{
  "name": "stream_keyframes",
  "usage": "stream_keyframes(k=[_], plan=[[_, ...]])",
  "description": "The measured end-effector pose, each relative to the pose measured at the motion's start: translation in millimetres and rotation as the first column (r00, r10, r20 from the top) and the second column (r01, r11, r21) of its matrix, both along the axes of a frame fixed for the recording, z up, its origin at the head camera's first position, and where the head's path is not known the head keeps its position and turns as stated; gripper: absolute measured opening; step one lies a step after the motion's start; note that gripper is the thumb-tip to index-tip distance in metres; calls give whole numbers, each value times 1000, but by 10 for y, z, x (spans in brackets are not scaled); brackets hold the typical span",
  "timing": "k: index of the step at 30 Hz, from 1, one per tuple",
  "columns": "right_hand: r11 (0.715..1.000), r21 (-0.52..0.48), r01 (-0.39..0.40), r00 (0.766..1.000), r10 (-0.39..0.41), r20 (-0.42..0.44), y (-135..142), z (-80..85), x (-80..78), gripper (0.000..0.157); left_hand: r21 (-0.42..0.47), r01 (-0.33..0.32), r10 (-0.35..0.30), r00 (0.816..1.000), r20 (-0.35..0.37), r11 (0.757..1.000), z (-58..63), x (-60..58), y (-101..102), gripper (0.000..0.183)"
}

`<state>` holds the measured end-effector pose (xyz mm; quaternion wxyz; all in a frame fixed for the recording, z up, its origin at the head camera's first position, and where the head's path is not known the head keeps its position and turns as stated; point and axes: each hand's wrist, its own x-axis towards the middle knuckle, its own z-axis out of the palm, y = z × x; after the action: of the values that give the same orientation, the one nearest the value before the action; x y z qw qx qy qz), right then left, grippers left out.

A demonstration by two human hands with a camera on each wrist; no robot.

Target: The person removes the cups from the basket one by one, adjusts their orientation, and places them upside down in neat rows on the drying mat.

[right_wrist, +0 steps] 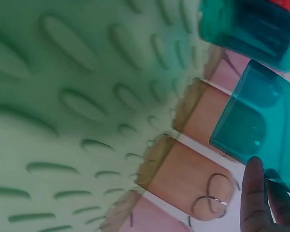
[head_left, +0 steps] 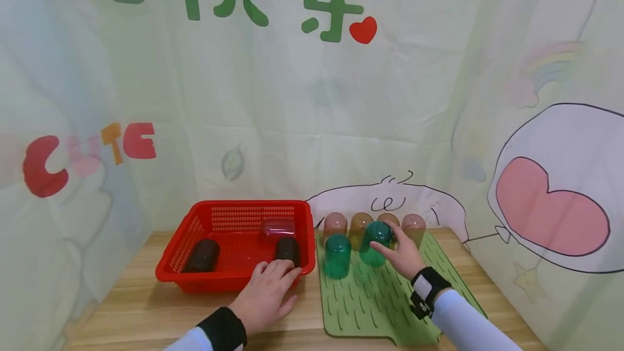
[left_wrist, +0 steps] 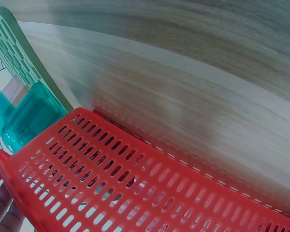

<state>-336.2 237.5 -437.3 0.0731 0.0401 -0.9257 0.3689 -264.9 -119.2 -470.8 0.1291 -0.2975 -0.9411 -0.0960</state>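
Note:
My right hand (head_left: 402,253) grips a green see-through plastic cup (head_left: 375,242), held mouth down close over the green drying mat (head_left: 363,307). In the right wrist view, thumb and fingers lie along the side of this cup (right_wrist: 266,130). Beside it on the mat, to the left, stands a second green cup (head_left: 337,256), upside down. My left hand (head_left: 268,297) rests with its fingers over the front right rim of the red basket (head_left: 229,281), near a dark cup (head_left: 287,251) lying inside. The left wrist view shows fingers (left_wrist: 5,208) at the basket's rim.
Behind the green cups stand a pink cup (head_left: 335,226), an amber cup (head_left: 361,227), another amber one (head_left: 388,220) and a pink one (head_left: 414,226), in a row. The basket also holds a dark cup (head_left: 203,255) and a pinkish cup (head_left: 278,228). A printed curtain (head_left: 273,91) hangs behind the wooden table (head_left: 131,313).

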Motion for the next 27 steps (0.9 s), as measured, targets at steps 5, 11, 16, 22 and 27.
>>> stream_keyframes(k=[5,11,16,22,27], plan=[[1000,1,21,1000,-21,0,-32,-172,-68,81,-6,-1,1,1000,3,1000,-1,9,10,62],[1000,0,20,1000,-20,-6,-76,-308,-125,79,1,1,-1,1000,10,1000,-13,16,14,62],[1000,11,19,1000,-19,-15,-78,-386,-147,78,-2,-1,1,1000,25,1000,-7,9,20,62],[1000,19,23,1000,-23,11,-93,-411,-152,80,-10,-11,12,1000,19,1000,2,9,16,63],[1000,20,19,1000,-19,13,-129,-425,-145,80,-7,-11,11,1000,9,1000,9,15,9,63]])
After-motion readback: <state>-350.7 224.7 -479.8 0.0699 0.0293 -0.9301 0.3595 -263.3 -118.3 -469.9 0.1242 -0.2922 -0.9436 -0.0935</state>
